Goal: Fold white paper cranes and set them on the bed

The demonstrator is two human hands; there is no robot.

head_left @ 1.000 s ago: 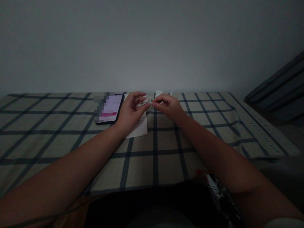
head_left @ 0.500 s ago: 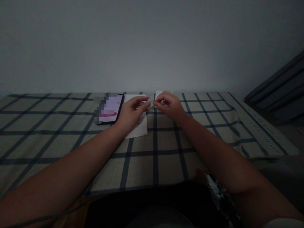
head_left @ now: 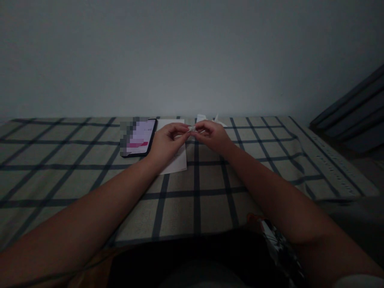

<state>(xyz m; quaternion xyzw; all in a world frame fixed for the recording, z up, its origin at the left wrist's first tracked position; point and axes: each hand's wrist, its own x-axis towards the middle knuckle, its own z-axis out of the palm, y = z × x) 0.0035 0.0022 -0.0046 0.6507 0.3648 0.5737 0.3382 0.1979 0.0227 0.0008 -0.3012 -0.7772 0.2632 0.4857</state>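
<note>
My left hand (head_left: pixel 168 141) and my right hand (head_left: pixel 211 135) meet above the checked cloth (head_left: pixel 90 168), fingertips pinched together on a small folded white paper piece (head_left: pixel 192 128). Only a sliver of that piece shows between the fingers. A flat white paper sheet (head_left: pixel 177 158) lies on the cloth under my left hand. Behind my right hand a few more small white folded paper pieces (head_left: pixel 207 118) rest near the wall.
A phone (head_left: pixel 138 137) with a lit screen lies on the cloth just left of the sheet. A pale wall rises at the cloth's far edge. Dark striped fabric (head_left: pixel 354 116) sits at the right. A patterned item (head_left: pixel 273 240) lies near my lap.
Both hands have drawn closer, and the paper piece looks smaller and more hidden between the fingertips. The left fingers have curled further in.
</note>
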